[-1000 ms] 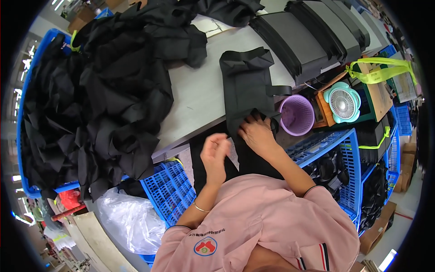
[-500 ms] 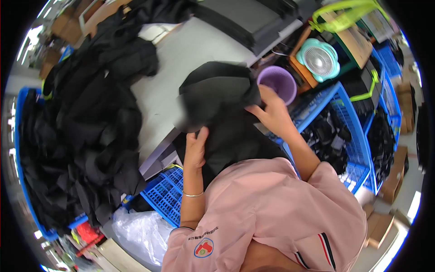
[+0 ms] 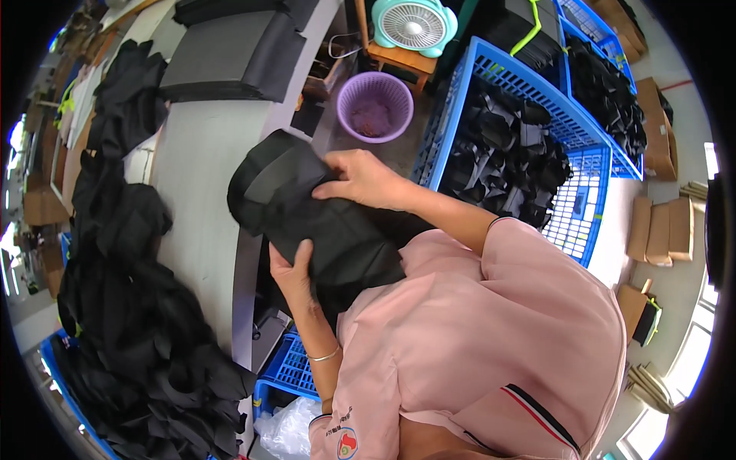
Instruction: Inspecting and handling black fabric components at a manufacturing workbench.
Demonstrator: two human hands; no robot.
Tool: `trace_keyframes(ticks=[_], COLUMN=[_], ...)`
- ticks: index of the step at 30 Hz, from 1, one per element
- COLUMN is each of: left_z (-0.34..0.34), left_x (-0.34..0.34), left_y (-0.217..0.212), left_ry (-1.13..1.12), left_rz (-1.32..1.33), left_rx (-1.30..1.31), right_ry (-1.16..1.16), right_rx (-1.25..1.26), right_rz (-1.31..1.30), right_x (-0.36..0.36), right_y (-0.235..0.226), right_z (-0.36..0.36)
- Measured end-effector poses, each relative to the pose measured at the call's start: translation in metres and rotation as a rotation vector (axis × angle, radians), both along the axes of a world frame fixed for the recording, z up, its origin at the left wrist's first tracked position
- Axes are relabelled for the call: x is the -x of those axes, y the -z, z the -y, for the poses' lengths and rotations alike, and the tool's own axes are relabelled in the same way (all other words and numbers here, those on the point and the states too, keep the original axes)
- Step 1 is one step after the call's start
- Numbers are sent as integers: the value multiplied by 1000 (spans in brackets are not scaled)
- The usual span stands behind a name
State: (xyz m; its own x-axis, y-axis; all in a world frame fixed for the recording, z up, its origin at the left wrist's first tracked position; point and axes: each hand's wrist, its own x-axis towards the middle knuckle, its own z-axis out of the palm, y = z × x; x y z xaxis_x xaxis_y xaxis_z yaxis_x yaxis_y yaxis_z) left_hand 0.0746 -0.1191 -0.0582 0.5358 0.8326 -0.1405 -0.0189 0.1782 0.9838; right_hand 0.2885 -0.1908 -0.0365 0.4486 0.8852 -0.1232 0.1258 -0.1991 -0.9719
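Observation:
A black fabric piece [image 3: 337, 238] with a rounded, upturned end is held in front of my chest, over the table's near edge. Its kind is not clear. My left hand [image 3: 291, 270] grips its lower left side, with the thumb on top. On the upper right side, my right hand [image 3: 356, 180] pinches the fabric between thumb and fingers. The fingertips of both hands are partly hidden by the cloth. The rounded end reaches above the grey table [image 3: 203, 153].
A long heap of black fabric [image 3: 138, 330] lies along the left. Flat black sheets [image 3: 218, 65] are stacked at the table's far end. A purple basket [image 3: 374, 103], a turquoise fan [image 3: 414, 27] and a blue crate [image 3: 529, 77] of black pieces stand to the right.
My view has swung to the right, showing more of the blue crates. The black fabric piece stays in both hands, and its rounded end now points to the upper left.

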Motion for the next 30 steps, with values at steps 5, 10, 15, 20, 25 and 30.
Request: trace_keyframes(ticks=[5,10,15,20,25,30], left_z=[22,39,32,-15,-114,-225], left_x=[-44,-64,-58,-31,-2,23], left_y=[-14,-6,14,8,-5,-2], left_ry=[268,534,453,212,-217,-408], left_rz=[-268,112,34,11,-282,-989], left_rx=[-283,336,284,153,-568,-1083], right_ry=[254,564,829,817,647,332], right_rx=[52,69,39,1188,440,45], right_rz=[239,-259,-325,582,582,683], right_x=[-19,-78,-143,-173,-156,-81], right_y=[35,93,133,173,209,136], right_z=[51,153,306,370,255,88])
